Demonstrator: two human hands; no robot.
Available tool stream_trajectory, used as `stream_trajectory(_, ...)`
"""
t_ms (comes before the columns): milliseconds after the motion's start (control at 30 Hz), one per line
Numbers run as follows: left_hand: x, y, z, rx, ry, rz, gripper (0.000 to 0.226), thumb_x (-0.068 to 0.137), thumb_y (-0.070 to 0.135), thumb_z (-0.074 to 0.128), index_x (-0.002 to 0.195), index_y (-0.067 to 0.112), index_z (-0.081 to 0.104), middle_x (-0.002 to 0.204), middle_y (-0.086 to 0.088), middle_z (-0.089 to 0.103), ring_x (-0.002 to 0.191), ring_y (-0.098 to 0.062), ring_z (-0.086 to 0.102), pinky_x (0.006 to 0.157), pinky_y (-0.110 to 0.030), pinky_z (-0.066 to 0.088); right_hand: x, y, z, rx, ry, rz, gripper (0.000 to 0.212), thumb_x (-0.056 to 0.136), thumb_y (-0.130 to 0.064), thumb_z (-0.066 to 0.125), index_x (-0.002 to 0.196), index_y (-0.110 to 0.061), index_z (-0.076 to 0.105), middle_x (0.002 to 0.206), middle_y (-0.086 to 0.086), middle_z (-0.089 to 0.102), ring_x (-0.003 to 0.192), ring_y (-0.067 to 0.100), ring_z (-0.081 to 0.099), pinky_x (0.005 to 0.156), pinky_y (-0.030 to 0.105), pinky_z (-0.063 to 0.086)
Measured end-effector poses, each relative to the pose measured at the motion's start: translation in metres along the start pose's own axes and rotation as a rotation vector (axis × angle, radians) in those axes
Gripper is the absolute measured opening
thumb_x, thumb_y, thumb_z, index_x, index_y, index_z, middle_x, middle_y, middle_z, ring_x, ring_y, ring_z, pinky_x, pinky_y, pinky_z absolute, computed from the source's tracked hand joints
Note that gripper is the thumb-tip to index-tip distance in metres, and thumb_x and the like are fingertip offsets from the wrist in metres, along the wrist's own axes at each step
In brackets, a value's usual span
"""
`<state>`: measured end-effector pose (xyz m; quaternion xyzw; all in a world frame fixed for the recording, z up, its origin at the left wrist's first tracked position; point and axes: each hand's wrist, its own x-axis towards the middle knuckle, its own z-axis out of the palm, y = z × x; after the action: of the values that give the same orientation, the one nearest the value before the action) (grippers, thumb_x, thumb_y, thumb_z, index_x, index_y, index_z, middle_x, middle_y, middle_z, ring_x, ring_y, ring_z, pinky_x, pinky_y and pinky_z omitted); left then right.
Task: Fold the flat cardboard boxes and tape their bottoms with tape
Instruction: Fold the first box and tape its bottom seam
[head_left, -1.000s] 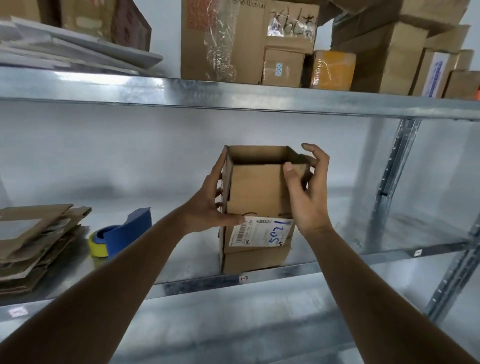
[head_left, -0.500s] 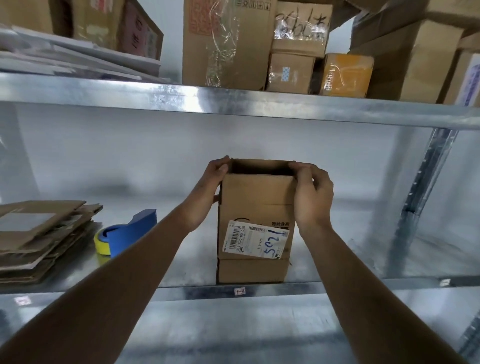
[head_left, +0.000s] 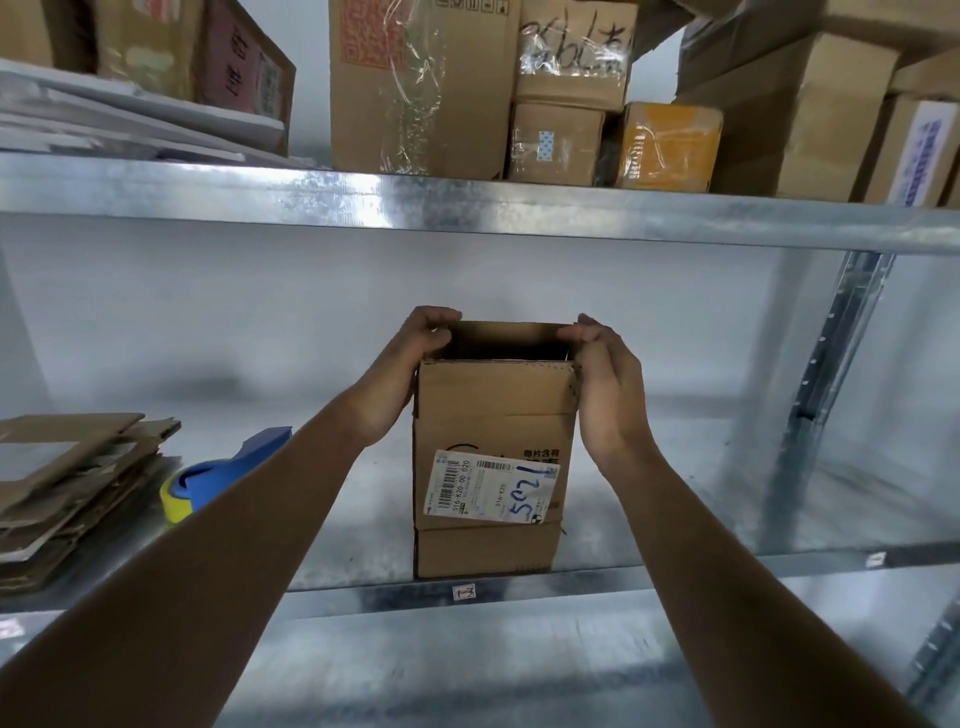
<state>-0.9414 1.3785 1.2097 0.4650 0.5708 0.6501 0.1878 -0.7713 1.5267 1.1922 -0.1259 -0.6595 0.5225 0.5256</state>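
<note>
A small brown cardboard box (head_left: 493, 415) stands upright at the front edge of the metal shelf (head_left: 701, 561), open at the top, with a white shipping label marked "502" on its front. My left hand (head_left: 410, 358) grips the box's top left edge, fingers curled over the side flap. My right hand (head_left: 602, 379) grips the top right edge the same way. A blue tape dispenser with yellow tape (head_left: 218, 478) lies on the shelf to the left of the box, partly hidden by my left forearm.
A stack of flat cardboard boxes (head_left: 67, 483) lies at the shelf's left end. The upper shelf (head_left: 467, 205) holds several taped cartons just above the box. A steel upright (head_left: 831, 364) stands to the right.
Both hands moved up from the box's front and sides to its top edges, and the side flaps are pressed inward. The box now stands square to me.
</note>
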Motion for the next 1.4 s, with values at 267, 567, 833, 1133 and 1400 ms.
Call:
stream_trajectory(267, 0.046, -0.007, -0.024, 0.238, 0.133, -0.070, 0.073, 0.072, 0.062, 0.071, 0.119, 0.006, 0.066, 0.126, -0.011, 0.062, 0.120, -0.026, 0.063, 0.101, -0.041, 0.051, 0.008, -0.002, -0.001, 0.001, -0.054, 0.014, 0.034, 0.076, -0.044, 0.050, 0.093, -0.020, 0.066, 0.112, 0.002, 0.060, 0.095, 0.019, 0.055, 0.085, 0.037, 0.046)
stream_trajectory(567, 0.036, 0.010, -0.013, 0.412, 0.062, -0.146, 0.047, 0.084, 0.060, 0.044, 0.115, 0.024, 0.044, 0.118, 0.007, 0.041, 0.118, -0.015, 0.052, 0.110, -0.045, 0.045, 0.008, 0.001, 0.000, 0.154, -0.083, 0.004, 0.024, 0.094, -0.011, 0.041, 0.104, 0.001, 0.059, 0.101, 0.009, 0.050, 0.079, 0.017, 0.046, 0.063, 0.019, 0.044)
stream_trajectory(833, 0.023, 0.001, -0.008, 0.269, 0.018, -0.114, 0.028, 0.104, 0.049, 0.051, 0.124, 0.033, 0.042, 0.137, -0.008, 0.048, 0.104, -0.016, 0.058, 0.088, -0.033, 0.047, 0.010, 0.007, 0.003, 0.072, -0.107, 0.045, 0.036, 0.091, -0.025, 0.040, 0.110, -0.016, 0.069, 0.114, -0.008, 0.068, 0.098, 0.013, 0.064, 0.077, 0.023, 0.052)
stream_trajectory(1133, 0.015, -0.001, -0.015, 0.371, -0.090, -0.059, 0.049, 0.090, 0.018, 0.076, 0.135, 0.010, 0.059, 0.119, -0.021, 0.068, 0.098, -0.020, 0.070, 0.078, -0.028, 0.057, -0.001, -0.007, 0.005, -0.071, -0.246, 0.242, 0.059, 0.109, -0.043, 0.027, 0.067, -0.026, 0.065, 0.065, -0.007, 0.062, 0.064, 0.010, 0.059, 0.063, 0.029, 0.047)
stream_trajectory(1400, -0.010, 0.003, -0.005, 0.191, 0.116, -0.012, 0.028, 0.110, 0.025, 0.046, 0.121, 0.027, 0.071, 0.129, 0.006, 0.067, 0.114, -0.015, 0.064, 0.080, -0.020, 0.056, -0.005, 0.004, 0.007, 0.016, -0.070, 0.143, 0.041, 0.102, -0.051, 0.057, 0.136, -0.030, 0.057, 0.083, -0.007, 0.074, 0.076, 0.009, 0.072, 0.071, 0.034, 0.064)
